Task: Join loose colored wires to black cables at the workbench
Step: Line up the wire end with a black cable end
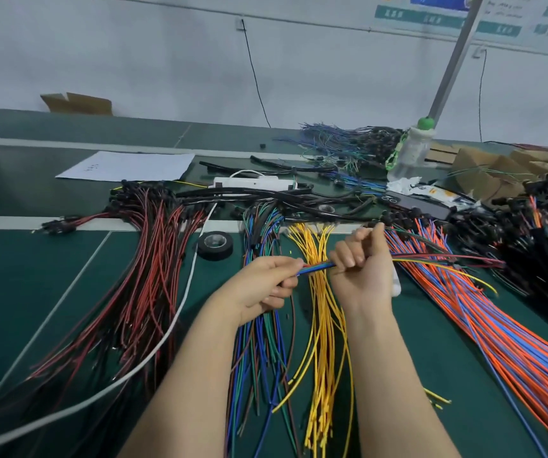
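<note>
A thin bunch of colored wires (317, 268) (blue, green, red, yellow) stretches between my two hands above the green bench. My left hand (266, 285) pinches its left end. My right hand (362, 259) is curled round it further right, and the wires trail off to the right past the fist. Under my hands lie a pile of yellow wires (324, 342) and a pile of blue, green and brown wires (262, 345). Loose black cables (266, 195) lie across the bench behind the piles.
Red-and-black wires (140, 292) fan out at the left, crossed by a white cable (173, 325). Orange-and-blue wires (497, 332) spread at the right. A black tape roll (215, 245), a white power strip (253, 183), a bottle (411, 150), a paper sheet (130, 166) and cardboard boxes (484, 173) stand behind.
</note>
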The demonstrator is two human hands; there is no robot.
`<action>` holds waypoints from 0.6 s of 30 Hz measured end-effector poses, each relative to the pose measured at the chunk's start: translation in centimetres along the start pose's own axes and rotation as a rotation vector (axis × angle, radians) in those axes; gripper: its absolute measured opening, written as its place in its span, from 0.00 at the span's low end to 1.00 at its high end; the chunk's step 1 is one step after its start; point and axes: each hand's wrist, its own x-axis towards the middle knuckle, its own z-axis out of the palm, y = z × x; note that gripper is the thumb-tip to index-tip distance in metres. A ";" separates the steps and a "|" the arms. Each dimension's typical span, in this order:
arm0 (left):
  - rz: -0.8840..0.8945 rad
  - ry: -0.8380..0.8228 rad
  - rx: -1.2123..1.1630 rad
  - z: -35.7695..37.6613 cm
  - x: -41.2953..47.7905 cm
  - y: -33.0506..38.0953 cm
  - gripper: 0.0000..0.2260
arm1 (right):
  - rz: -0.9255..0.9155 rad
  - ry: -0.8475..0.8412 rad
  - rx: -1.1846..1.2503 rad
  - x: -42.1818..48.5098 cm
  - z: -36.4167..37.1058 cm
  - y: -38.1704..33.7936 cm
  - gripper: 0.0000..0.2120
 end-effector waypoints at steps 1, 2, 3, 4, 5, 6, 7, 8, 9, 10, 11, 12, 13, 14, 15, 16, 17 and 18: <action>-0.001 0.021 0.001 0.2 0.1 0.0 0.09 | 0.017 0.003 -0.021 -0.1 0.1 0.4 0.21; -0.002 0.041 -0.001 0.3 0.2 -0.1 0.09 | 0.028 0.003 -0.035 -0.1 0.1 0.7 0.21; -0.001 0.059 -0.006 0.4 0.3 -0.1 0.11 | 0.036 0.000 -0.040 -0.2 0.1 0.8 0.22; 0.002 0.076 -0.009 0.4 0.3 -0.2 0.12 | 0.045 -0.002 -0.039 -0.2 0.1 0.9 0.21; 0.005 0.098 -0.006 0.5 0.4 -0.2 0.13 | 0.053 -0.004 -0.035 -0.2 0.2 1.0 0.21; 0.005 0.127 0.000 0.6 0.5 -0.2 0.13 | 0.060 -0.006 -0.031 -0.3 0.3 1.0 0.21; 0.002 0.157 0.006 0.8 0.5 -0.2 0.13 | 0.063 -0.007 -0.029 -0.3 0.3 1.1 0.20; 0.000 0.179 0.009 0.9 0.5 -0.2 0.12 | 0.064 -0.006 -0.029 -0.3 0.4 1.1 0.20; 0.001 0.188 0.002 1.0 0.5 -0.2 0.11 | 0.063 -0.003 -0.031 -0.4 0.4 1.2 0.20; 0.005 0.186 -0.017 1.1 0.4 -0.1 0.09 | 0.067 0.004 -0.036 -0.4 0.4 1.2 0.20; 0.012 0.178 -0.043 1.2 0.4 0.0 0.08 | 0.076 0.014 -0.040 -0.4 0.4 1.3 0.20; 0.020 0.168 -0.069 1.3 0.3 0.0 0.07 | 0.090 0.027 -0.042 -0.5 0.4 1.5 0.19; 0.024 0.163 -0.089 1.4 0.4 0.0 0.07 | 0.106 0.037 -0.044 -0.5 0.4 1.6 0.19; 0.025 0.159 -0.101 1.5 0.3 0.0 0.07 | 0.118 0.041 -0.047 -0.5 0.4 1.8 0.19; 0.026 0.154 -0.106 1.6 0.3 0.0 0.07 | 0.121 0.038 -0.049 -0.5 0.4 1.8 0.19; 0.028 0.141 -0.103 1.6 0.2 0.0 0.07 | 0.110 0.032 -0.045 -0.5 0.4 1.8 0.20; 0.032 0.120 -0.085 1.5 0.2 0.0 0.07 | 0.090 0.026 -0.031 -0.4 0.3 1.7 0.21; 0.035 0.093 -0.051 1.4 0.1 -0.1 0.06 | 0.068 0.021 -0.006 -0.4 0.2 1.5 0.23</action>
